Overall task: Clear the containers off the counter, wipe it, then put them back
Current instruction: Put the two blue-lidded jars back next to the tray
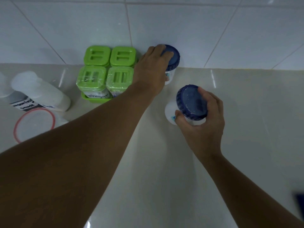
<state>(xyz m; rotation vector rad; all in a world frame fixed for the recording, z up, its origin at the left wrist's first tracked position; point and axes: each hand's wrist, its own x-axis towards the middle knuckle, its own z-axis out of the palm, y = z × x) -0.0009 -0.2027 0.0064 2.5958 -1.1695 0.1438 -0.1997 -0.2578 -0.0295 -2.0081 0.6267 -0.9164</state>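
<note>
Two white jars with dark blue screw lids are on the pale counter [246, 112]. The far jar [173, 58] stands against the tiled wall, and my left hand [153, 66] grips its lid from above. The near jar [192, 102] is tilted, with my right hand [205, 120] wrapped around its lid and upper body. To the left of the far jar, several green-lidded square containers [107, 71] sit packed in a green tray, one labelled "vinegar".
Two white squeeze bottles [41, 92] lie at the left, one with a black-and-white label. A clear round tub with a red rim [34, 125] sits in front of them. A dark blue thing [298, 204] shows at the right edge. The tiled wall [164, 22] backs the counter.
</note>
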